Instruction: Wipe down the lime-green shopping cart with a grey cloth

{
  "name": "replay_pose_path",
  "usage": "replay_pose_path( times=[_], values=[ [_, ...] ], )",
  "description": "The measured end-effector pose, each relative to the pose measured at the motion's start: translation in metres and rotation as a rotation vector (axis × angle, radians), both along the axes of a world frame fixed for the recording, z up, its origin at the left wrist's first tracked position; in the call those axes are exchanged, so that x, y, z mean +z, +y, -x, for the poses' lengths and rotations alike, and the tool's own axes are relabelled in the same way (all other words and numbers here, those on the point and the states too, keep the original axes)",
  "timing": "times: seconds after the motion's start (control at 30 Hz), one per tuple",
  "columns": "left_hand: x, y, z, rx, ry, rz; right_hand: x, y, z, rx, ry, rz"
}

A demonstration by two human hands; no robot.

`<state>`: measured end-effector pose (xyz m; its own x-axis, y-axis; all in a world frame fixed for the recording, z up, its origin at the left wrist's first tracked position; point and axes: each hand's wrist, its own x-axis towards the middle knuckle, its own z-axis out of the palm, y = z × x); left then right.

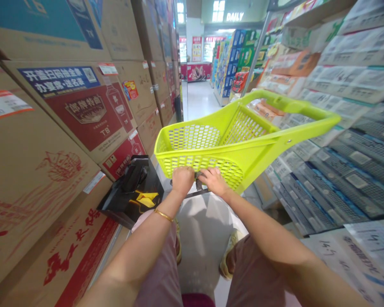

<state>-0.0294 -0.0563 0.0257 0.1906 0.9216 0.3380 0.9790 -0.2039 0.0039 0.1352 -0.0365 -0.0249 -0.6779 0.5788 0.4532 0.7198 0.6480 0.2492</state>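
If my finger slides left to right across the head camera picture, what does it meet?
Brown cardboard box with red ship drawing, shiny black package with yellow mark, bare left hand, bare right hand, lime-green plastic cart handle, bottom-right white panel with black handwriting.

Our left hand [183,181] and right hand [215,181] sit close together at the underside of a lime-green shopping cart [256,160]; their exact hold is unclear. A gold bangle [164,214] circles our left wrist. We have stacked liquor cartons [89,115] and a black bag [123,200] to our left, piled packs [348,157] to our right.
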Motion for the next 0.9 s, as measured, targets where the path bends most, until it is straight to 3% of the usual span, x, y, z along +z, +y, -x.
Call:
replay_pose_path(
  times=[0.17, 0.3, 0.67, 0.9],
  values=[
    [0.005, -0.005, -0.005, -0.055, -0.025, -0.054, 0.034, 0.000, -0.003, -0.148, 0.195, -0.088],
    [0.002, -0.001, -0.015, -0.122, -0.063, -0.100, 0.050, 0.000, -0.009, -0.231, 0.359, -0.157],
    [0.000, 0.010, -0.037, -0.180, -0.061, -0.108, 0.056, 0.001, -0.015, -0.228, 0.486, -0.319],
    [-0.001, 0.012, -0.050, -0.095, -0.113, -0.063, 0.060, 0.006, -0.025, -0.319, 0.507, -0.312]
  ],
)
